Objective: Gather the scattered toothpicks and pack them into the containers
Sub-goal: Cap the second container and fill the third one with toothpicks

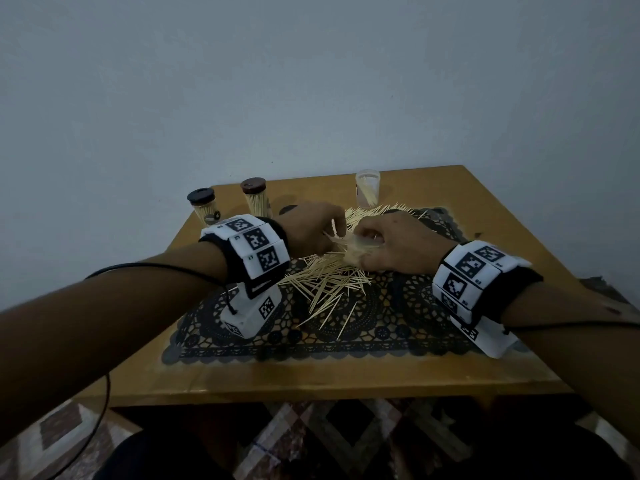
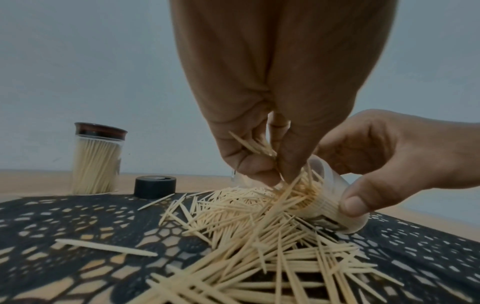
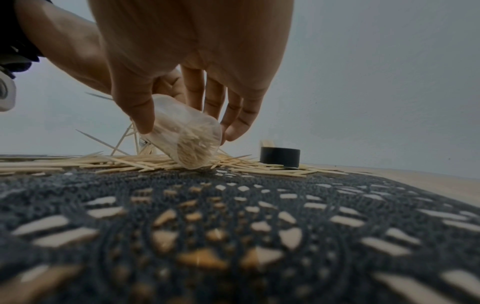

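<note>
Wooden toothpicks [image 1: 325, 278] mostly loose on mat [image 1: 398, 327]. Two jars [image 1: 254, 199] full. Right hand [image 1: 398, 247] grips tilted cup [image 2: 327, 197]; left hand [image 1: 311, 226] pinches bunch into it.

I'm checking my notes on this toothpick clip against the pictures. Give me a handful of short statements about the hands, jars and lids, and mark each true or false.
1. The right hand holds a clear jar tilted on its side. True.
2. The left hand is empty. False: it pinches a bunch of toothpicks at the jar's mouth.
3. The brown-lidded jar stands upright, full of toothpicks. True.
4. The loose black lid sits on the tilted jar. False: it lies on the table.
5. All toothpicks are packed. False: many lie scattered on the mat.
</note>
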